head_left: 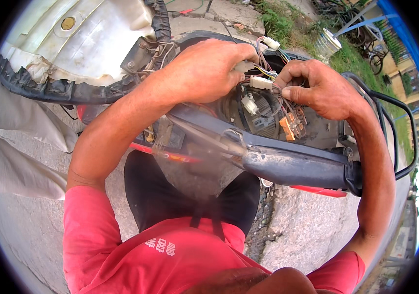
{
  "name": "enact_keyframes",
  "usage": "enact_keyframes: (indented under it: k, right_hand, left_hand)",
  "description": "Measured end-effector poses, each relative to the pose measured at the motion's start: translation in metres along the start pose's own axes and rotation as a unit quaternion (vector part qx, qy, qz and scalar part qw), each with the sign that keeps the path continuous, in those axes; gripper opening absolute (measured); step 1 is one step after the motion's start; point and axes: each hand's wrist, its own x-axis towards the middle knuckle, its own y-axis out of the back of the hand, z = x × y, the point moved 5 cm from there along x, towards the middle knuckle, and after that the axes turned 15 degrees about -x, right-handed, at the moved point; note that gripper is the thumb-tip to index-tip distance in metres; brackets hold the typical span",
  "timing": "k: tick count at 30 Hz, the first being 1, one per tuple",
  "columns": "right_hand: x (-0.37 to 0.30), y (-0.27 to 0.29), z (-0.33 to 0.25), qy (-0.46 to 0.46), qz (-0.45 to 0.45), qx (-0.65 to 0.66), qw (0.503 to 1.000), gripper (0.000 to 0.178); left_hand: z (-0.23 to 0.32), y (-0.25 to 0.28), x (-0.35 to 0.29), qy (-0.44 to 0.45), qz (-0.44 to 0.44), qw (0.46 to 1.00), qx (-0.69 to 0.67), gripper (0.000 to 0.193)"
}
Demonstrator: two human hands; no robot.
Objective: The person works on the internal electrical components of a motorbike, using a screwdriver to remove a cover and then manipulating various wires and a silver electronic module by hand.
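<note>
My left hand (212,68) reaches in over the opened body of a scooter (288,164). Its thumb and forefinger are closed on a pale wire connector (244,65). Facing it, my right hand (319,88) pinches thin wires (279,93) behind a white plug connector (261,83) that lies between the two hands. Below hangs another white connector (249,104), resting against a dark part with a label. An orange-brown block (292,125) sits below my right hand. Beyond the hands, a further white connector (271,43) ends a bundle of coloured wires.
The tipped-up seat (92,39) shows its white underside and black rim at the upper left. A black grab rail (411,142) curves at the right. Someone's light trousers (23,137) stand at the left. A white bucket (328,43) stands on grass beyond the scooter.
</note>
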Motion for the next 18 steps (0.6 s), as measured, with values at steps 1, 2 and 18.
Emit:
enact_keyframes:
  k: [1, 2, 18]
  right_hand:
    - [0.0003, 0.0002, -0.0006, -0.002, -0.001, -0.002, 1.000, 0.017]
    - [-0.0001, 0.0004, -0.0012, -0.004, 0.001, -0.003, 1.000, 0.017]
    - [-0.0007, 0.0034, -0.0007, 0.051, 0.045, -0.044, 0.997, 0.026]
  left_hand:
    - [0.0002, 0.0006, -0.0004, 0.002, 0.001, 1.000, 0.001, 0.039]
    - [0.0006, 0.0009, -0.0004, 0.003, 0.001, 1.000, 0.001, 0.039]
    - [0.0032, 0.0018, -0.0007, 0.003, 0.002, 1.000, 0.001, 0.038]
